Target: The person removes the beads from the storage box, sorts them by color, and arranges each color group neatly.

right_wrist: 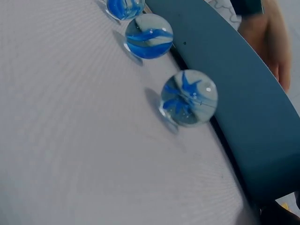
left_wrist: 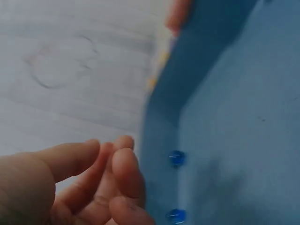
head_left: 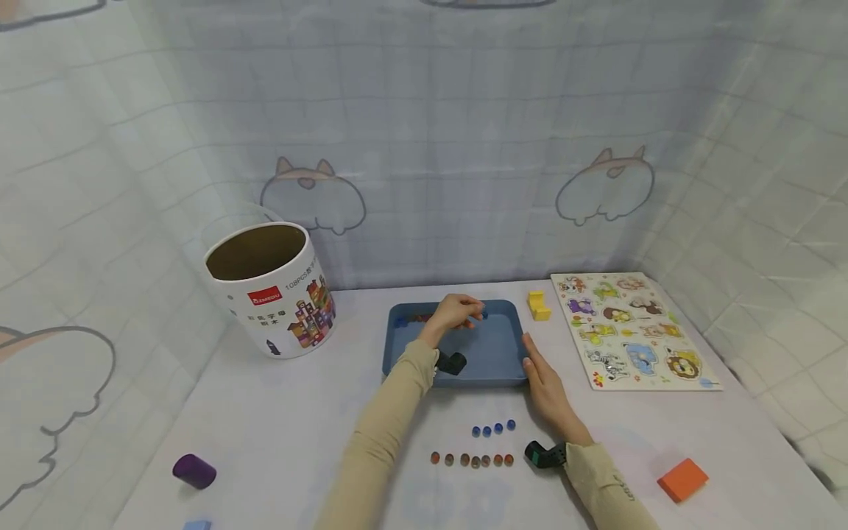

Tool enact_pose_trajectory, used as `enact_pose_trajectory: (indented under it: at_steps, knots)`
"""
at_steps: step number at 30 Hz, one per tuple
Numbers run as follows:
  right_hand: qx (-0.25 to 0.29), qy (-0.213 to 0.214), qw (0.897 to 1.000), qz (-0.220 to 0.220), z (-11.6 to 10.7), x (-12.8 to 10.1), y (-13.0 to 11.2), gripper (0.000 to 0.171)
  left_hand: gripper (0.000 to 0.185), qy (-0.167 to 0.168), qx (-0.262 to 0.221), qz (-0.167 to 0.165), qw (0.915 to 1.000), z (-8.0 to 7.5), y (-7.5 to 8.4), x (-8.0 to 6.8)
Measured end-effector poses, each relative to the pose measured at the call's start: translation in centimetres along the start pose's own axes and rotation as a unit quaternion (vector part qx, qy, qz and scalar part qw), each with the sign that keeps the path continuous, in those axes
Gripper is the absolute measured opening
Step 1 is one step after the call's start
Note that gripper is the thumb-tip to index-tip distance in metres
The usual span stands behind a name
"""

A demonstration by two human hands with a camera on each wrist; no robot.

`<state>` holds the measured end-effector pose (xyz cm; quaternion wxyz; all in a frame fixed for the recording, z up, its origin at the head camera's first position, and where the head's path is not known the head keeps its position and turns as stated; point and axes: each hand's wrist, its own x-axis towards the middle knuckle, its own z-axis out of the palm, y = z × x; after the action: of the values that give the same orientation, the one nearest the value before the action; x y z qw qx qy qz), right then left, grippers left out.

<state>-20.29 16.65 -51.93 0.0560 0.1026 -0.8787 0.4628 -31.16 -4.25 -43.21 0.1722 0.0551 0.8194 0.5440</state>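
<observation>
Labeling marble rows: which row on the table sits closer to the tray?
The blue marbles: the short row nearer the blue tray. The longer orange-brown marbles lie behind it, toward the person.

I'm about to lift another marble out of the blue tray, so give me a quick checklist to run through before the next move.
1. Tray steadied: ok. The right hand lies flat against the blue tray at its right rim.
2. Marbles left in the tray: ok. Blue marbles lie by its wall.
3. Left hand over the tray: ok, at the far side.
4. Left hand free: cannot tell. Its fingers are bunched, and a marble between them would be hidden.
5. Sorted rows on the table: ok. The blue row and orange row lie apart.
</observation>
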Motion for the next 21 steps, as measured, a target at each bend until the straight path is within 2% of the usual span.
enact_pose_trajectory:
  at_steps: [5,9,16,21]
  knots:
    - [0.004,0.007,1.000,-0.008,0.0,0.0,0.0,0.050,0.027,0.072,-0.047,-0.047,0.9952,1.6,-0.8,2.2]
    - [0.010,0.011,1.000,-0.011,0.2,-0.2,-0.2,0.049,0.022,0.112,-0.050,-0.066,0.9903,2.4,-1.4,2.8]
    - [-0.002,0.004,1.000,-0.018,0.6,-0.1,-0.2,0.049,0.015,0.142,0.027,-0.077,0.9865,3.4,-2.3,3.3]
    - [-0.005,0.014,1.000,-0.012,0.3,-0.1,-0.1,0.049,0.014,0.135,0.056,-0.067,0.9869,3.7,-2.3,3.4]
